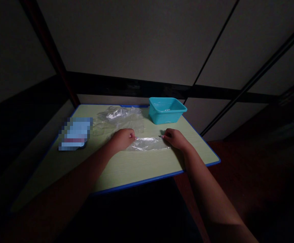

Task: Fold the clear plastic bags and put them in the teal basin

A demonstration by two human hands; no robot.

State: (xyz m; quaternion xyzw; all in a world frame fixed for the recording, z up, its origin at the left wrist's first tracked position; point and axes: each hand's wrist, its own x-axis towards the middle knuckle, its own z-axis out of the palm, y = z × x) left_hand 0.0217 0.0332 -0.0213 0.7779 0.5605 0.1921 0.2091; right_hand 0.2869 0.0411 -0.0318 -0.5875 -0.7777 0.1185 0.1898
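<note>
A clear plastic bag (148, 144) lies stretched sideways over the table in front of me, shiny and creased. My left hand (123, 139) is closed, pinching the bag's upper left corner. At the bag's other end, my right hand (174, 137) is closed with thumb and forefinger together at the upper right corner. A small dark tip shows by the right fingertips; what it is I cannot make out. Behind my left hand, more clear plastic bags (119, 116) lie in a loose, crumpled pile.
A turquoise plastic basket (166, 116) stands at the table's back right, with something pale inside. On the left lies a blurred-out light blue object (77, 133). The pale yellow table (137, 172) has a blue edge, and panelled doors (126, 40) rise behind it.
</note>
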